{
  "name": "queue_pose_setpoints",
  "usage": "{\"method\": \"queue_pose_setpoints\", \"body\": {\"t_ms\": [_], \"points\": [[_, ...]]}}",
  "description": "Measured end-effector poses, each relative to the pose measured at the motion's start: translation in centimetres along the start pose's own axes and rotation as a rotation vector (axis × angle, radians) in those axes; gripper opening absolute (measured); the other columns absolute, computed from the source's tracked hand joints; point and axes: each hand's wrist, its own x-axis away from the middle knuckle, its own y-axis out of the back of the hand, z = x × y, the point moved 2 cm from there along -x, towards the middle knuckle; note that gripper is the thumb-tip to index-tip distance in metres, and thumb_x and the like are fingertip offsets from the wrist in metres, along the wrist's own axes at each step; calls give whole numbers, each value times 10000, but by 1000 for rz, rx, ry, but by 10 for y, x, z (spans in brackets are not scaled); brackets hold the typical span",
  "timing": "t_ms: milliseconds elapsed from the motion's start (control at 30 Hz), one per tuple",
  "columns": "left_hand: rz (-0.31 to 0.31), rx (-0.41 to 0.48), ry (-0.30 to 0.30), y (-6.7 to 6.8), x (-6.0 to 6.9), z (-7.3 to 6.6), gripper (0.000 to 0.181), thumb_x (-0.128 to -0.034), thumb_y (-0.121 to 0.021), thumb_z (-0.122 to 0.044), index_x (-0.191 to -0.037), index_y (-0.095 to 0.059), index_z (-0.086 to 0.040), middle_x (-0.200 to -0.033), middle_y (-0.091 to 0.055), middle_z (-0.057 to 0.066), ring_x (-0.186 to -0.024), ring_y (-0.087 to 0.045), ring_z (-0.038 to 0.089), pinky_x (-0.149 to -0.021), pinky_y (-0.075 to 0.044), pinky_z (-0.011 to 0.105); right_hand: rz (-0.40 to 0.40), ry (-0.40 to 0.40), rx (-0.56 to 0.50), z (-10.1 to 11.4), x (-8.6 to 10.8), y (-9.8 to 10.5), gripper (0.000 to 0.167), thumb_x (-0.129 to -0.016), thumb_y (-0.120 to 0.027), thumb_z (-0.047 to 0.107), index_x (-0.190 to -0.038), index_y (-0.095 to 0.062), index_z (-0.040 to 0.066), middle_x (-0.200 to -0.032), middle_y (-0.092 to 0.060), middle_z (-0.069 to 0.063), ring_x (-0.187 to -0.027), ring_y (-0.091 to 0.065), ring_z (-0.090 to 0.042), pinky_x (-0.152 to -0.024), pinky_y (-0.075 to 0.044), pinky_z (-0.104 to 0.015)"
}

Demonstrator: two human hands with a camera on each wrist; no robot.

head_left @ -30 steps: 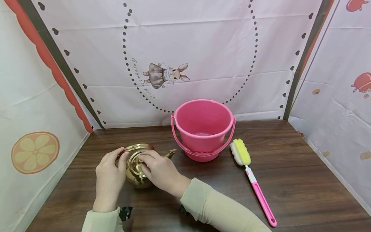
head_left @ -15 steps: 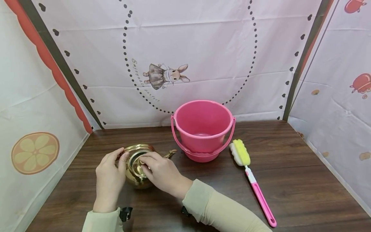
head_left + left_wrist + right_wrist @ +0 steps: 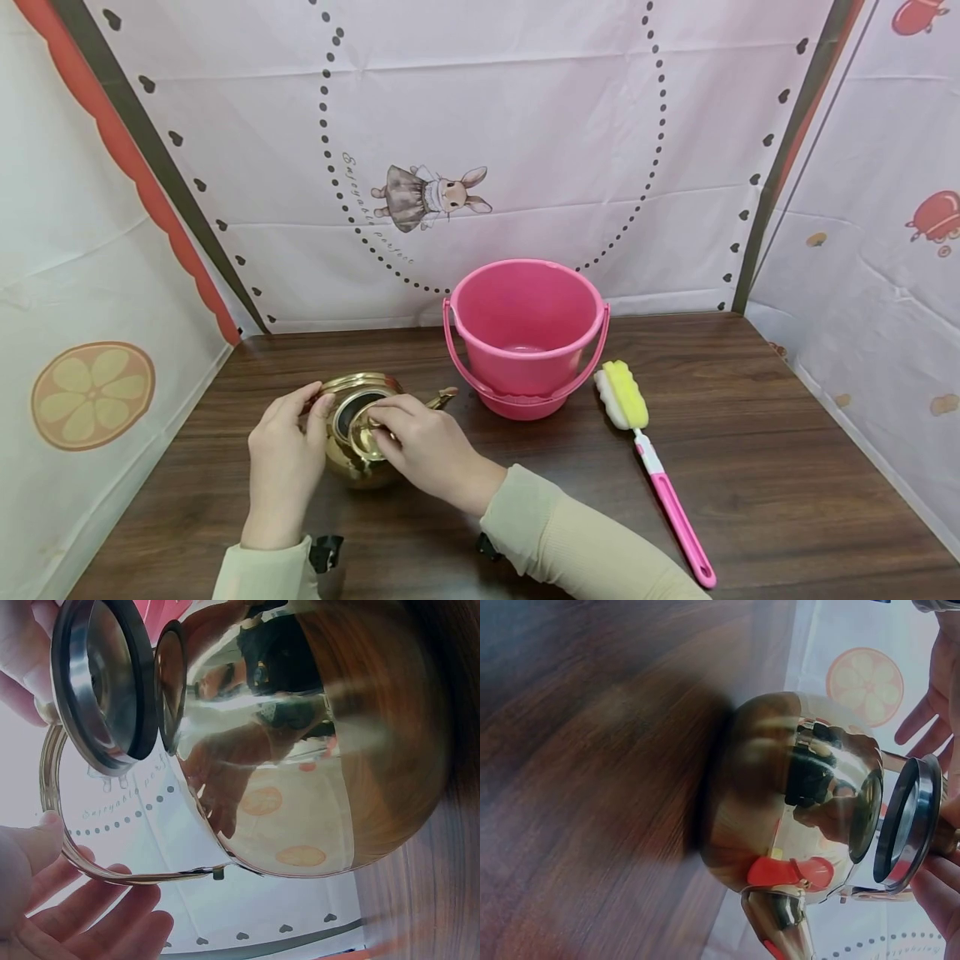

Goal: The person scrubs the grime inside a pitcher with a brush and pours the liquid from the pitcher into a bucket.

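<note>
"What could go wrong here?"

"If the left hand [image 3: 283, 462] slackens on the handle [image 3: 176, 877], the gold kettle [image 3: 358, 473] could skid across the table [image 3: 570, 508]. The lid [image 3: 365, 439], held just clear of the opening [image 3: 351, 413], could drop if the right hand [image 3: 431, 450] loses its pinch on the small knob [image 3: 946, 838]."

"And how are the hands posed?"

"Left: raised beside the kettle, thumb and fingers curled round the handle. Right: angled in from the other side, fingertips clamped on the knob."

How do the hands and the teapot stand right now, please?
Left hand holds handle; right hand pinches lid, clear of opening. Teapot upright on table. Bucket and brush apart from it, not in the way.
</note>
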Motion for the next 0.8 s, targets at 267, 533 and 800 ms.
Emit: {"method": "queue_pose_setpoints", "body": {"t_ms": [267, 533, 800], "points": [[-7, 5, -5, 0, 0, -2, 225, -862, -678, -78, -1024, -675, 77, -939, -671, 261, -857, -635, 399, -714, -484, 501, 18, -15, -10, -3, 3, 1, 213, -849, -684, 160, -1052, -705, 98, -1042, -676, -1, -953, -651, -60, -745, -539, -174], [12, -21, 10, 0, -1, -1, 228, -870, -671, -87, -1038, -671, 68, -952, -670, 254, -793, -641, 376, -666, -496, 488, -4, -3, -4, -5, 6, 3, 210, -831, -685, 140, -1037, -706, 106, -1039, -681, 5, -961, -650, -59, -735, -537, -173], [15, -21, 12, 0, -1, -1, 228, -871, -670, -90, -1034, -671, 69, -957, -672, 257, -805, -639, 381, -680, -488, 485, -3, 0, -15, -9, 10, 6, 213, -831, -687, 142, -1041, -703, 105, -1033, -678, 10, -946, -655, -60, -744, -534, -167]]}}
